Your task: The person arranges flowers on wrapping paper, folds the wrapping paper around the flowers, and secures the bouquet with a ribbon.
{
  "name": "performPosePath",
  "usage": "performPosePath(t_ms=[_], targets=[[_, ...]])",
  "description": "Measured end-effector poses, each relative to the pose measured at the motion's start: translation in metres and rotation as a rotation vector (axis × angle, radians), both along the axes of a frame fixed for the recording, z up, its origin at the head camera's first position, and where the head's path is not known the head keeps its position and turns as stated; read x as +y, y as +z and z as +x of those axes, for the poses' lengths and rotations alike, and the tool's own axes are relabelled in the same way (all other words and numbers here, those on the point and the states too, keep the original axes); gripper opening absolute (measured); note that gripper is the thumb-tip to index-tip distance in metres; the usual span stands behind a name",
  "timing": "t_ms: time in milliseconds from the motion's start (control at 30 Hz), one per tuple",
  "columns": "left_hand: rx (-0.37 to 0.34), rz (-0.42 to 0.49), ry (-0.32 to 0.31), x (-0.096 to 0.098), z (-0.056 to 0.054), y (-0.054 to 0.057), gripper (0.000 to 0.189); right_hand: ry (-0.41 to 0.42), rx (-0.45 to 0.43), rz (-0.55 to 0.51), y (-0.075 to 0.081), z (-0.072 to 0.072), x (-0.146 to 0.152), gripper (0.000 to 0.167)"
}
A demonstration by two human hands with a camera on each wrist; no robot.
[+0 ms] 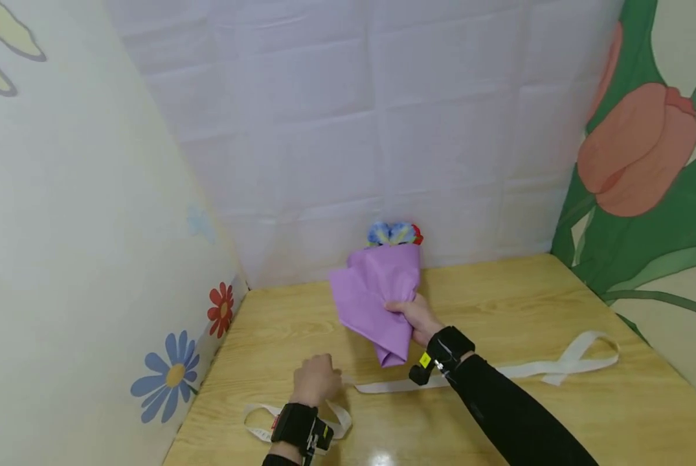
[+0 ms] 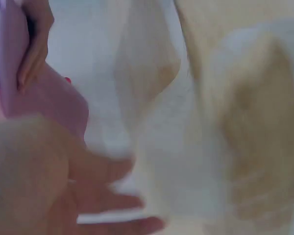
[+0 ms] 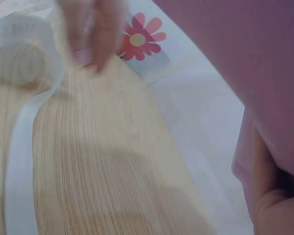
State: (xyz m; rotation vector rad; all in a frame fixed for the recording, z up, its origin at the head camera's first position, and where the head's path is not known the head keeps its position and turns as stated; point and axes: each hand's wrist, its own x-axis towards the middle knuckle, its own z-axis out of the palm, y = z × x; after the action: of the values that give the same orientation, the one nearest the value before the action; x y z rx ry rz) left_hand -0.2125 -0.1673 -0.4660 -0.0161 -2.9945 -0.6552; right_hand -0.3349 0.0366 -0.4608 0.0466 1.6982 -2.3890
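Note:
A small bouquet in purple wrapping paper (image 1: 382, 278) stands tilted near the back of the table, blue flowers (image 1: 391, 233) and a bit of red showing at its top. My right hand (image 1: 417, 317) grips the gathered lower part of the wrap, thumb across its front. To the left and nearer to me, my left hand (image 1: 317, 378) hovers over a long white ribbon (image 1: 528, 371). Its fingers (image 2: 112, 200) look loosely spread beside the blurred ribbon in the left wrist view. Printed letters show on a looped part of the ribbon in the right wrist view.
The ribbon stretches across the wooden table (image 1: 487, 298), with a loop at its right end and another under my left wrist. A white cloth (image 1: 301, 142) hangs behind the table. Walls painted with flowers (image 1: 173, 375) flank it on both sides.

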Motion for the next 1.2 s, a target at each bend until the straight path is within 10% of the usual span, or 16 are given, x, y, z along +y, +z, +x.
performPosePath(t_ms=[133,233,300,433,533,733,967,1200], targets=[[0.26,0.021,0.17,0.016,-0.019,0.017,0.026,0.027,0.022,0.022,0.004,0.005,0.013,0.051],[0.51,0.131,0.14,0.041,-0.036,0.034,0.032,0.016,0.035,0.032,0.007,0.01,0.022,0.05],[0.543,0.148,0.103,0.059,-0.044,0.046,0.037,0.0,0.052,0.039,0.008,0.014,0.028,0.05],[0.264,0.324,0.028,0.089,-0.057,0.06,0.068,-0.027,0.097,0.028,0.009,0.02,0.038,0.049],[0.039,0.643,0.022,0.103,-0.065,0.056,0.091,-0.011,0.107,-0.046,0.009,0.026,0.044,0.049],[-0.005,1.151,-0.005,0.117,-0.079,0.026,0.075,0.178,0.104,-0.168,0.006,0.035,0.057,0.049],[-0.279,1.38,-0.176,0.102,-0.08,0.015,0.04,0.331,0.078,-0.111,0.002,0.036,0.068,0.047],[-0.374,1.297,-0.217,0.093,-0.074,0.013,0.049,0.353,0.02,-0.154,-0.012,0.045,0.067,0.039]])
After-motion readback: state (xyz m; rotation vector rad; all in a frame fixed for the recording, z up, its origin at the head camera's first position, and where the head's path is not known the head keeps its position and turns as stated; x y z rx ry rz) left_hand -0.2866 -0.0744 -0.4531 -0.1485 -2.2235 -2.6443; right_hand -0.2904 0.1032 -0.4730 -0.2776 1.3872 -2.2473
